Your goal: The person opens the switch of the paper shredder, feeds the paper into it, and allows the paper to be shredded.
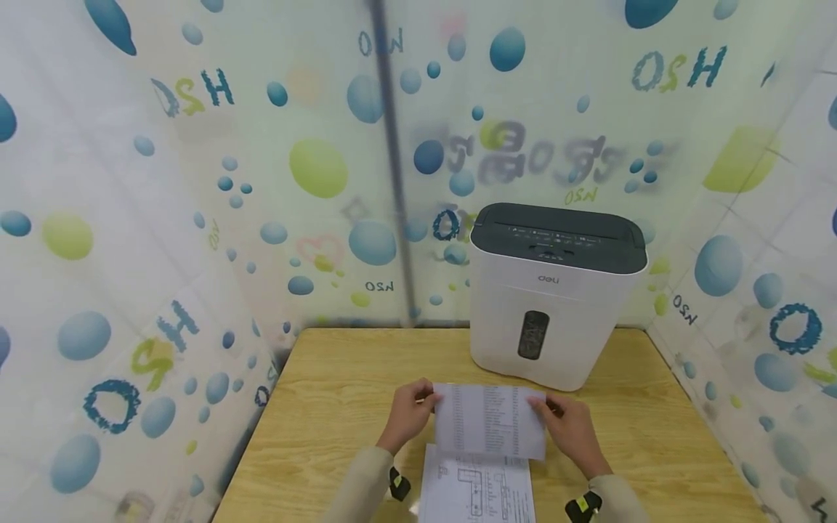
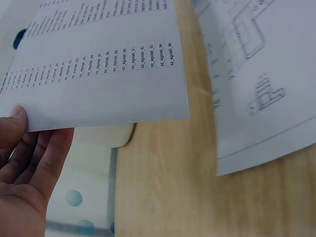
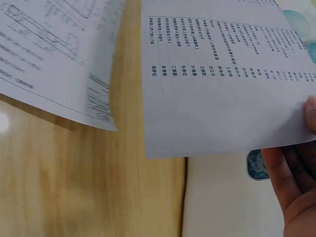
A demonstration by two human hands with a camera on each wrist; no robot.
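Observation:
A white sheet of paper (image 1: pixel 490 421) printed with columns of text is held up between both hands. My left hand (image 1: pixel 410 412) pinches its upper left edge, thumb on the printed side and fingers behind, as the left wrist view shows. On the opposite edge my right hand (image 1: pixel 570 428) pinches it the same way. Below it, closer to me, lies a second sheet (image 1: pixel 477 488) with line drawings; the held sheet overlaps its top edge in the head view. Behind the hands stands a white paper shredder (image 1: pixel 543 319) with a dark top (image 1: pixel 556 236).
The wooden table (image 1: pixel 353 378) carries the shredder at its back right. Patterned curtains (image 1: pixel 314 218) with blue and green dots hang behind the table and along both sides. Dark wrist straps (image 1: pixel 583 506) are worn over the beige sleeves.

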